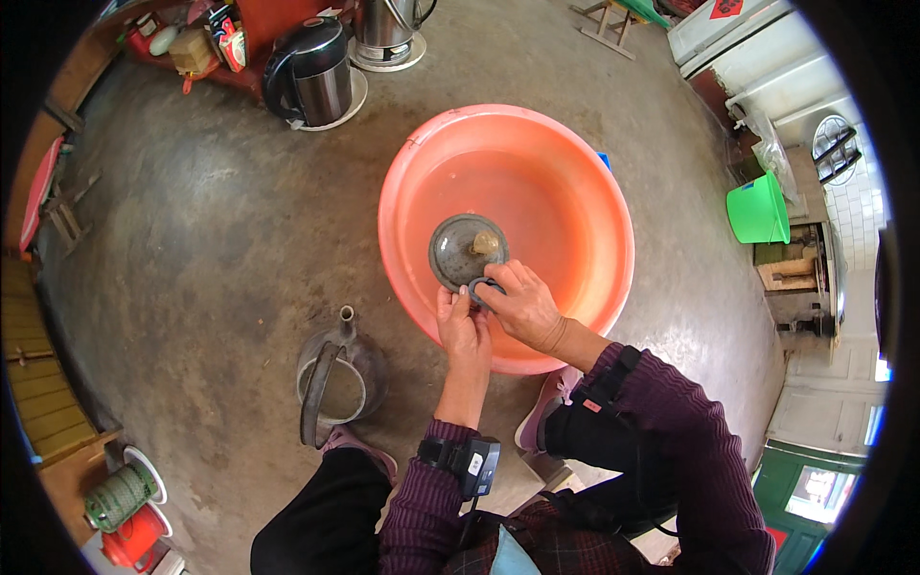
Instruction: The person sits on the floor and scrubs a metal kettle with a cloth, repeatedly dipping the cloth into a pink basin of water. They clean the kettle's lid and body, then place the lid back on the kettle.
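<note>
A round grey metal lid (pixel 453 262) with a yellowish knob (pixel 486 242) is held over a large pink plastic basin (pixel 625 237). The lid's near edge rests in the fingers of my left hand (pixel 463 334). Close against that edge, my right hand (pixel 530 309) grips a small dark blue-grey pad (pixel 483 295); its exact kind is partly hidden by the fingers. Shallow water (pixel 496 187) appears to lie in the basin. On the floor to the left stands a worn grey metal kettle (pixel 374 374) with its top uncovered, its spout pointing away from me.
An electric kettle (pixel 323 93) and a steel vessel (pixel 384 32) stand on white discs beyond the basin. At right are a green bucket (pixel 758 208) and a stove-like counter (pixel 798 287). My shoes (pixel 546 413) flank the basin's near side. A wooden stool (pixel 611 29) stands far off.
</note>
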Demonstrator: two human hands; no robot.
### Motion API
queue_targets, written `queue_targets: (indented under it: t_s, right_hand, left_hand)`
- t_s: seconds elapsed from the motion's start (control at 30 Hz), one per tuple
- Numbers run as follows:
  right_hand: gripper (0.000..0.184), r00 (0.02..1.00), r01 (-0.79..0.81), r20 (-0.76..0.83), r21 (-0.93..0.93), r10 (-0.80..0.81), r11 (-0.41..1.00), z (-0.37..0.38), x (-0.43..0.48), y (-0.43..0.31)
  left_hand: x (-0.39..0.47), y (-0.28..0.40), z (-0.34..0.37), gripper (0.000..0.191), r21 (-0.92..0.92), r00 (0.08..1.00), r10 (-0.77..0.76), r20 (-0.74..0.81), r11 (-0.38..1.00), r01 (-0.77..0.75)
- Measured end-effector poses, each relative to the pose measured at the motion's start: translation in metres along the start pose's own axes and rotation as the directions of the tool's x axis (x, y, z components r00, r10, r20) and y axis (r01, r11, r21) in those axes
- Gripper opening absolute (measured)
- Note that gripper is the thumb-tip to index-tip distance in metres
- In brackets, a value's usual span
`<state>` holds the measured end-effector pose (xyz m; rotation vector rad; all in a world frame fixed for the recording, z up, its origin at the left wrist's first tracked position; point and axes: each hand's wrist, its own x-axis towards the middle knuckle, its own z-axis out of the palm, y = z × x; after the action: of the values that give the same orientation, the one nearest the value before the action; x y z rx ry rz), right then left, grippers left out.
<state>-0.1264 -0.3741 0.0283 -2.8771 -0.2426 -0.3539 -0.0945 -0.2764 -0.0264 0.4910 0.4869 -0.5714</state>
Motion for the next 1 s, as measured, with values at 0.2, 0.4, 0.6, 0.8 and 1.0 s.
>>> queue_targets:
  t_s: [0.2,0.4,0.6,0.8,1.0]
  right_hand:
    - [0.032,0.968,-0.181,-0.143,0.16,0.204,0.97,0.009,-0.002,-0.003]
    - [0.026,0.866,-0.362,-0.231,0.324,0.444,0.874,0.017,0.003,-0.003]
    - [0.021,0.76,-0.531,-0.198,0.359,0.619,0.767,0.022,0.013,0.011]
    - [0.024,0.776,-0.551,-0.087,0.389,0.625,0.738,0.024,0.021,0.051]
    - [0.027,0.881,-0.459,0.141,0.492,0.452,0.74,0.013,0.028,0.091]
  left_hand:
    - [-0.003,0.001,0.0,0.011,-0.062,0.999,0.032,0.032,0.998,-0.03]
    - [0.001,0.001,-0.005,0.013,-0.04,0.996,0.078,0.037,0.996,-0.077]
    - [0.005,0.003,-0.014,0.02,0.026,0.993,0.085,0.081,0.996,-0.088]
    - [0.008,0.006,-0.014,0.021,0.155,0.988,0.094,0.119,0.982,-0.112]
    - [0.007,0.014,-0.015,0.021,0.356,0.993,0.002,0.118,0.933,-0.044]
